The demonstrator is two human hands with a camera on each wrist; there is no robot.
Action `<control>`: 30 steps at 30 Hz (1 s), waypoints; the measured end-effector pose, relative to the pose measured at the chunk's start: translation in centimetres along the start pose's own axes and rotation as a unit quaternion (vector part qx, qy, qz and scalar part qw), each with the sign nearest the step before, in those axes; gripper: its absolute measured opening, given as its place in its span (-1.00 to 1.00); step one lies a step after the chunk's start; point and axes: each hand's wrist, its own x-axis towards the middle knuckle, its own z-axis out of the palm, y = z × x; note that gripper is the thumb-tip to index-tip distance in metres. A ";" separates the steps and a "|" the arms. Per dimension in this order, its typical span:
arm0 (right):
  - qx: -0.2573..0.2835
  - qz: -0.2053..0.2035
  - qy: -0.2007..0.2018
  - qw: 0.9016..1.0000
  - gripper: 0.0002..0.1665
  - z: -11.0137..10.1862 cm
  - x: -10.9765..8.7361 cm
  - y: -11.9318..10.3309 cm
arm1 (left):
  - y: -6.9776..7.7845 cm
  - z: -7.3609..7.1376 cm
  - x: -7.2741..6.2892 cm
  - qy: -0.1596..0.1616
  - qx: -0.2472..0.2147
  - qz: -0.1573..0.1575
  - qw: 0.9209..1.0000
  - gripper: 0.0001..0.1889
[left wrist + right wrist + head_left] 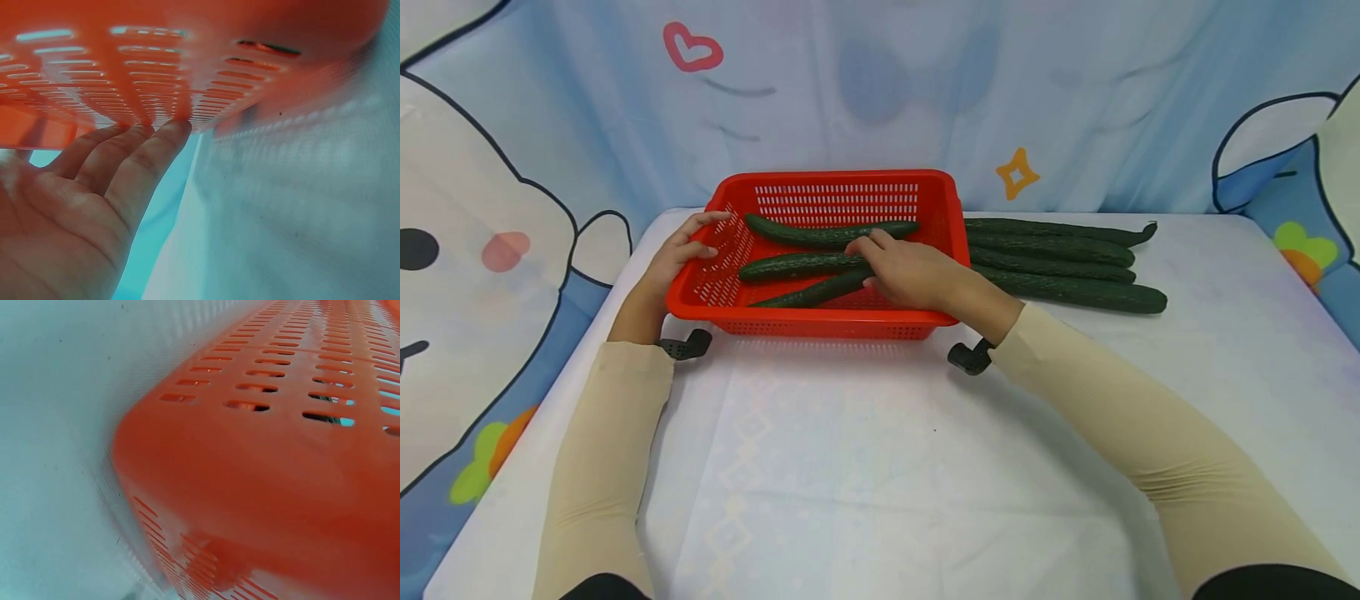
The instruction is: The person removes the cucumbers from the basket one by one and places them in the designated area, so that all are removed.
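A red slotted plastic basket (820, 323) stands on the white-covered table with three long dark green cucumbers visible inside. My left hand (681, 254) holds the basket's left rim, its straight fingers (147, 156) against the outside wall in the left wrist view. Reaching over the right front corner, my right hand (913, 271) is inside the basket and grips a cucumber (816, 292) by its right end, which the fingers cover. A middle cucumber (797, 265) also runs under those fingers. Behind it lies another cucumber (831, 233). In the right wrist view the basket wall (269, 469) hides the hand.
Several more cucumbers (1067, 287) lie side by side on the table, directly right of the basket. White cloth (850, 467) covers the table in front. A blue patterned curtain (880, 100) hangs just behind the basket.
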 end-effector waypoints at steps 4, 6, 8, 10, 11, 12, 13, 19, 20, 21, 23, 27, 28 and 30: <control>-0.005 -0.001 -0.006 1.000 -0.37 0.0 0.0 0.0 | 0.0 -0.1 0.0 0.002 0.003 0.000 1.000 -0.45; -0.008 -0.004 -0.007 1.000 -0.43 0.0 0.0 0.0 | 0.0 0.0 -0.1 0.004 0.003 -0.004 1.000 -0.45; -0.009 -0.010 -0.004 1.000 -0.50 0.0 0.0 0.0 | 0.0 0.0 -0.2 0.008 0.004 -0.010 1.000 -0.45; -0.008 -0.014 0.002 1.000 -0.55 -0.1 0.0 -0.1 | 0.0 0.0 -0.2 0.009 0.004 -0.014 1.000 -0.45; -0.007 -0.017 0.006 1.000 -0.56 -0.1 -0.1 -0.1 | 0.0 0.0 -0.2 0.009 0.005 -0.015 1.000 -0.45; -0.006 -0.019 0.009 1.000 -0.56 -0.1 -0.1 -0.1 | 0.1 0.1 -0.2 0.008 0.005 -0.015 1.000 -0.45; -0.003 -0.022 0.012 1.000 -0.57 -0.1 -0.1 -0.1 | 0.1 0.1 -0.2 0.008 0.005 -0.015 1.000 -0.45; 0.024 -0.035 0.034 0.999 -0.58 -0.1 -0.1 0.1 | 0.1 0.1 -0.2 0.019 0.009 -0.023 1.000 -0.45; 0.029 -0.036 0.038 0.998 -0.58 -0.1 -0.1 0.1 | 0.1 0.1 -0.2 0.022 0.011 -0.024 0.999 -0.45; 0.032 -0.037 0.042 0.998 -0.58 -0.1 -0.1 0.2 | 0.1 0.1 -0.1 0.025 0.013 -0.026 0.999 -0.45; 0.039 -0.038 0.052 0.997 -0.57 -0.2 -0.2 0.2 | 0.1 0.2 -0.1 0.027 0.018 -0.026 0.999 -0.44; 0.051 -0.038 0.074 0.995 -0.56 -0.4 -0.3 0.1 | 0.1 0.1 -0.1 0.022 0.017 -0.021 0.999 -0.44; 0.054 -0.038 0.079 0.995 -0.55 -0.4 -0.4 0.1 | 0.1 0.1 0.0 0.021 0.017 -0.020 0.999 -0.44; 0.058 -0.038 0.087 0.994 -0.55 -0.5 -0.4 0.0 | 0.1 0.1 0.0 0.021 0.015 -0.020 0.999 -0.44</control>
